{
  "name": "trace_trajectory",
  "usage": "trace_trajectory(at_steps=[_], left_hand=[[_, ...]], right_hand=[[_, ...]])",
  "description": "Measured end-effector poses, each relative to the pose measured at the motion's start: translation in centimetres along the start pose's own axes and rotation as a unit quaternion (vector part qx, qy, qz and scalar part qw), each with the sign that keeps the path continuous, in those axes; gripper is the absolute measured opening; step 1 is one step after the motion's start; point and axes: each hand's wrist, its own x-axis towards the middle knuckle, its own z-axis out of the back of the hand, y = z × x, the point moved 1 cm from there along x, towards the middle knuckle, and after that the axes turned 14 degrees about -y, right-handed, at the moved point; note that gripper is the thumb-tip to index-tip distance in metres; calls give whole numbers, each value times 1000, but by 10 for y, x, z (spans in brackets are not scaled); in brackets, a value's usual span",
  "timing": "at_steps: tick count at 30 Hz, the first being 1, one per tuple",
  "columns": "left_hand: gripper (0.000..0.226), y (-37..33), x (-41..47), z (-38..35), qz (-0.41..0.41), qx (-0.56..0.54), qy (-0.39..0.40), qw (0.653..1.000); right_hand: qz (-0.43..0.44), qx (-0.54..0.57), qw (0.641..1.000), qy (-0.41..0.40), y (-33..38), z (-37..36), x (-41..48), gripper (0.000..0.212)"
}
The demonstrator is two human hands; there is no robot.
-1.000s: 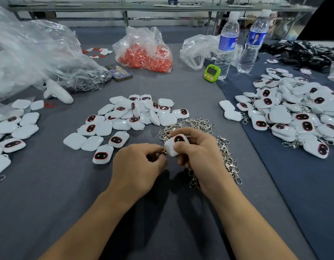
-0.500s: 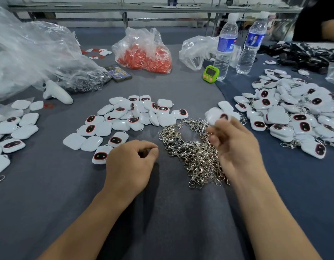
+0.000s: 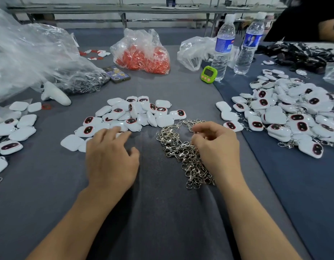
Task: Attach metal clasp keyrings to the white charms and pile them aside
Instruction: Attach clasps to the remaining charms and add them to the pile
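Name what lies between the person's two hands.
In the head view, a strip of bare grey cloth beside the left hand, then the heap of metal clasp keyrings, which the right hand partly covers.

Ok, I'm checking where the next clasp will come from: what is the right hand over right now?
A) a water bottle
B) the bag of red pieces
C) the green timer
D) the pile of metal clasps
D: the right hand sits with its fingers curled over the pile of metal clasps in the middle of the table.
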Motion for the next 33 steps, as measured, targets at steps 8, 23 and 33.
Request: trace_trajectory(at_steps=[8, 23, 33], left_hand=[[49, 5, -3, -1, 45, -43, 82, 995], [18, -9, -3, 6, -36, -100, -5, 994], [16, -25, -5, 12, 137, -380, 74, 912]], right_hand=[[186, -283, 932, 126, -7, -11, -9, 49], [210, -288, 922, 150, -14, -27, 11, 59], [222, -80, 966, 106, 16, -23, -36, 36]])
